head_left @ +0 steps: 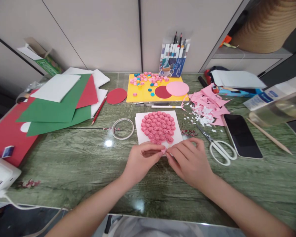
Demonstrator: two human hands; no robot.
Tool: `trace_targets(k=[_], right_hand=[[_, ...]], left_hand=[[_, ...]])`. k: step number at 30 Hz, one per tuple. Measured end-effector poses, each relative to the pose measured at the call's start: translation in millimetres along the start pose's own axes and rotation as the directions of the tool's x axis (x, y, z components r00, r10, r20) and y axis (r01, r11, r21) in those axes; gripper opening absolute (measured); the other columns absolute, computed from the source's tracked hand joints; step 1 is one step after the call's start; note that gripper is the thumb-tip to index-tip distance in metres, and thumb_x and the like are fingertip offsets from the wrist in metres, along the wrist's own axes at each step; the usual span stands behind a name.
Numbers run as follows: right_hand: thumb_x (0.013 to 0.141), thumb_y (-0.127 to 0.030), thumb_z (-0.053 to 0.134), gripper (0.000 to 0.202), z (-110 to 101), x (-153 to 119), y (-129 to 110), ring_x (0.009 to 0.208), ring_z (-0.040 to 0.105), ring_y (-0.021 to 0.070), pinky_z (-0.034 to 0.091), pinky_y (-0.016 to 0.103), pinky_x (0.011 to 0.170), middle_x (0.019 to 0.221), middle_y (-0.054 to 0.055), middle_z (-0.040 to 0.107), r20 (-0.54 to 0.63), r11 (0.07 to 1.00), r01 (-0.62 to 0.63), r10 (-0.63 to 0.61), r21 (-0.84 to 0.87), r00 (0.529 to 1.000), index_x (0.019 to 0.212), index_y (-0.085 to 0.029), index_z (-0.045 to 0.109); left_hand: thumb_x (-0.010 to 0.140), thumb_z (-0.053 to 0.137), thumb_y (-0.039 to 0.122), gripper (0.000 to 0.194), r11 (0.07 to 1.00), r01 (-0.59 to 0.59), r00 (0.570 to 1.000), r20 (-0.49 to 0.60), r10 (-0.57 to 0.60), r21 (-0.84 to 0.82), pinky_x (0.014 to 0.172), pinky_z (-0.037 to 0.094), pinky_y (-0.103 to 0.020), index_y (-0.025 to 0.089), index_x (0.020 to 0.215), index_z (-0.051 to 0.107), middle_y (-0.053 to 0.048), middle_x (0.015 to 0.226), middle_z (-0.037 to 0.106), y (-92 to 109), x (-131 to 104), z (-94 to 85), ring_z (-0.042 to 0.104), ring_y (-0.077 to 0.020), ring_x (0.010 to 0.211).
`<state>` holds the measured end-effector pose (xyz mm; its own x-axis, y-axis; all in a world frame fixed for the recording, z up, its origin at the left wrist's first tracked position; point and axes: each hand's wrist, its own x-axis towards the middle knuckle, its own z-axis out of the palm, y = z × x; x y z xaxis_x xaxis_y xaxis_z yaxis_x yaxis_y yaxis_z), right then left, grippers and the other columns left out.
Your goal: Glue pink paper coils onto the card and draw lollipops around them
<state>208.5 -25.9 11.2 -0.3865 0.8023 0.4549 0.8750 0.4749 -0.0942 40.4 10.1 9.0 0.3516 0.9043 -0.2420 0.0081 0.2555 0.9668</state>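
Observation:
My left hand (139, 163) pinches a small pink paper roll (163, 150) between thumb and fingertips. At the same spot, the fingertips of my right hand (189, 161) close on the roll from the other side. Just beyond both hands lies a white card (139, 138), its lower edge partly hidden by them. Many pink paper coils (159, 124) are packed close together on the card in a rounded cluster.
A tape roll (123, 129) lies left of the card. White-handled scissors (222, 151), a phone (241, 135) and pink paper scraps (209, 102) are on the right. Behind, a yellow sheet (143, 96) bears coloured pieces. Green paper (51, 108) is stacked at left.

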Motion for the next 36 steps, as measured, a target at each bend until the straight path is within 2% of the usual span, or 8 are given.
trace_targets(k=[4,8,15,21,25,29,33,36], right_hand=[[0.086,-0.019,0.048,0.015,0,1,1,0.069,0.048,0.0172,0.031,0.037,0.076,0.067,0.002,0.059,0.107,0.997,0.067,-0.062,-0.039,0.992,0.074,-0.018,0.056],[0.087,-0.019,0.045,0.02,0,2,2,0.069,0.048,0.0173,0.031,0.036,0.076,0.065,0.003,0.057,0.101,0.996,0.078,-0.074,-0.034,0.992,0.071,-0.019,0.055],[0.083,-0.017,0.048,0.02,3,1,-1,0.064,0.045,0.0171,0.033,0.035,0.073,0.059,0.002,0.053,0.043,0.991,0.098,-0.095,-0.09,0.995,0.065,-0.018,0.054],[0.082,-0.014,0.047,0.019,6,-2,0,0.066,0.045,0.0177,0.034,0.036,0.075,0.061,0.003,0.053,0.049,0.996,0.069,-0.066,-0.057,0.997,0.066,-0.018,0.055],[0.083,-0.015,0.046,0.017,6,-1,2,0.067,0.047,0.0179,0.034,0.036,0.076,0.063,0.003,0.055,0.072,0.999,0.011,-0.014,0.045,0.997,0.069,-0.019,0.055],[0.082,-0.014,0.047,0.014,4,0,3,0.066,0.049,0.0157,0.036,0.033,0.073,0.065,0.001,0.056,0.087,0.969,-0.079,0.06,0.236,0.994,0.071,-0.019,0.054],[0.081,-0.014,0.049,0.011,-1,2,3,0.065,0.05,0.0137,0.037,0.03,0.069,0.065,-0.001,0.057,0.148,0.87,-0.203,0.152,0.45,0.977,0.074,-0.02,0.055],[0.081,-0.016,0.05,0.012,-6,5,4,0.063,0.051,0.0123,0.038,0.026,0.064,0.065,-0.003,0.057,0.28,0.751,-0.351,0.228,0.559,0.933,0.072,-0.021,0.054]], left_hand=[[0.072,0.068,0.019,0.012,0.985,-0.095,0.995,0.002,0.095,0.145,0.073,0.053,-0.025,0.018,0.082,0.074,-0.005,0.083,0.071,0,-1,-0.2,0.065,-0.0158,0.076],[0.074,0.065,0.019,0.014,0.954,-0.166,0.986,0.021,0.166,0.251,0.072,0.052,-0.026,0.02,0.085,0.074,-0.005,0.083,0.071,-2,-3,-0.8,0.064,-0.0169,0.076],[0.075,0.065,0.019,0.013,0.945,-0.164,0.986,0.019,0.165,0.282,0.072,0.052,-0.025,0.02,0.085,0.074,-0.004,0.082,0.07,-7,-5,0.4,0.064,-0.0158,0.075],[0.073,0.065,0.017,0.013,0.956,-0.146,0.989,0.008,0.148,0.254,0.072,0.052,-0.025,0.018,0.083,0.074,-0.004,0.082,0.07,-5,-3,1.9,0.064,-0.0158,0.076],[0.071,0.067,0.018,0.013,0.984,-0.085,0.996,0.009,0.085,0.154,0.074,0.053,-0.027,0.018,0.083,0.073,-0.005,0.084,0.07,-2,-3,2.0,0.065,-0.0168,0.077],[0.067,0.072,0.021,0.014,1.0,-0.006,1.0,0.027,0.005,0.031,0.076,0.053,-0.029,0.017,0.081,0.072,-0.005,0.084,0.071,-1,-2,1.8,0.066,-0.0172,0.077],[0.063,0.075,0.023,0.016,0.997,0.062,0.998,0.036,-0.061,-0.039,0.075,0.054,-0.03,0.017,0.077,0.071,-0.004,0.079,0.072,-2,0,0.9,0.066,-0.0172,0.074],[0.063,0.077,0.024,0.017,0.987,0.107,0.992,0.076,-0.098,-0.117,0.075,0.053,-0.03,0.017,0.076,0.07,-0.004,0.08,0.072,-4,0,-1.1,0.066,-0.0162,0.074]])
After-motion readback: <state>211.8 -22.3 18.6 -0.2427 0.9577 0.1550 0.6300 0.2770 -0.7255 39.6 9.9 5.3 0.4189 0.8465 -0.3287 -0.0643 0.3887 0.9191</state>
